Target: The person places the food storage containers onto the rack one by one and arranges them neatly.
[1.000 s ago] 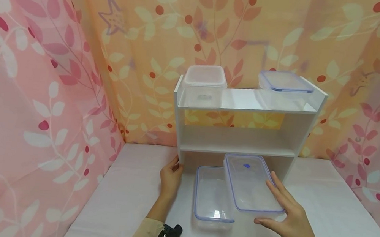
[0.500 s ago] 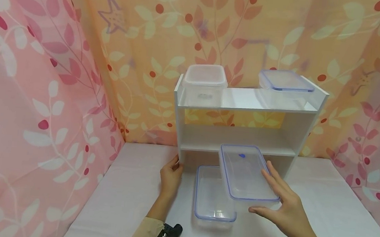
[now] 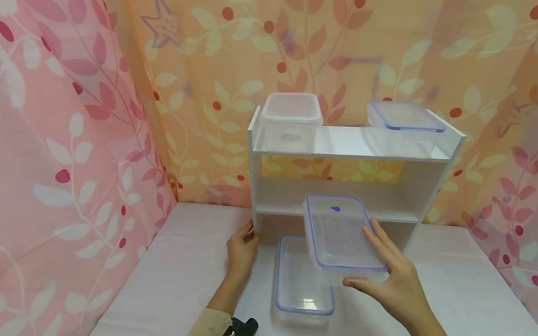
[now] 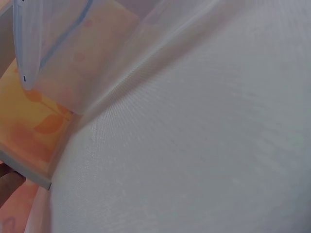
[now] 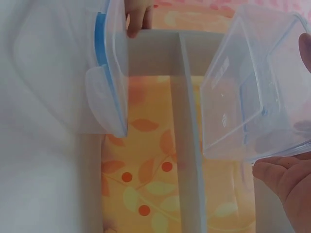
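My right hand [image 3: 397, 277] grips a clear food container [image 3: 340, 234] with a blue-edged lid, thumb at its near side and fingers along its right edge. The container is raised before the lower part of a white shelf [image 3: 339, 199], slightly tilted. Below it, partly covered, a second blue-rimmed food container [image 3: 299, 284] rests on the table. My left hand [image 3: 242, 252] holds the lower front edge of the shelf's left side panel. In the right wrist view the held container [image 5: 233, 107] shows its clear base, with fingers [image 5: 282, 170] against it.
On the shelf's top board stand a white-lidded container [image 3: 290, 121] at the left and a blue-lidded container [image 3: 404, 127] at the right. A white cloth [image 3: 181, 268] covers the table. Flowered curtains [image 3: 204, 129] hang behind and on both sides.
My right hand has lifted the held food container up and leftward, toward the middle of the shelf. My left hand stays on the shelf's side panel.
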Demonstrator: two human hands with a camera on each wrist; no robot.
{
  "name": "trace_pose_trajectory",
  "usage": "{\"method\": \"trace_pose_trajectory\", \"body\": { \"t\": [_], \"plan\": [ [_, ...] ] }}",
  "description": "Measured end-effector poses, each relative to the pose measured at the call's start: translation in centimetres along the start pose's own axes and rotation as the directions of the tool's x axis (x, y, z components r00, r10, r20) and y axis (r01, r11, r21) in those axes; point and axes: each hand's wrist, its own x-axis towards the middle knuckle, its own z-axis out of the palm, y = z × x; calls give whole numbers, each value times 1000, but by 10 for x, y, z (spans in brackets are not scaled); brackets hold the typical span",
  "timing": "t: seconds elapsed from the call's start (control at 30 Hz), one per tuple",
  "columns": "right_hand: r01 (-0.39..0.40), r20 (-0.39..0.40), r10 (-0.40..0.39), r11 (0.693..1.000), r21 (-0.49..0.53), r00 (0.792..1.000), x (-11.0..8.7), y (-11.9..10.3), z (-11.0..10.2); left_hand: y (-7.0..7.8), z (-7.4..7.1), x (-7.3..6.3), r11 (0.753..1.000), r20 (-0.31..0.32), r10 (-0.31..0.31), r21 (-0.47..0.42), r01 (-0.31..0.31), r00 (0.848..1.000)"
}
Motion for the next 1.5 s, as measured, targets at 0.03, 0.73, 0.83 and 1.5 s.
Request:
{"method": "trace_pose_trajectory", "body": {
  "t": [0.03,0.73,0.83,1.5],
  "plan": [
    [-5,1,5,1000,1,1000,2,-1,1,0,0,0,1000,-2,-2,5,2,1000],
    [-43,16,43,999,12,999,39,-5,20,1,-1,-1,1000,-4,8,24,-8,1000],
    [-50,22,50,999,21,999,42,-5,23,0,-1,-1,1000,-6,-2,12,2,1000],
    [-50,33,48,997,57,998,67,-7,39,0,-1,0,998,-21,9,65,-8,1000]
  ]
}}
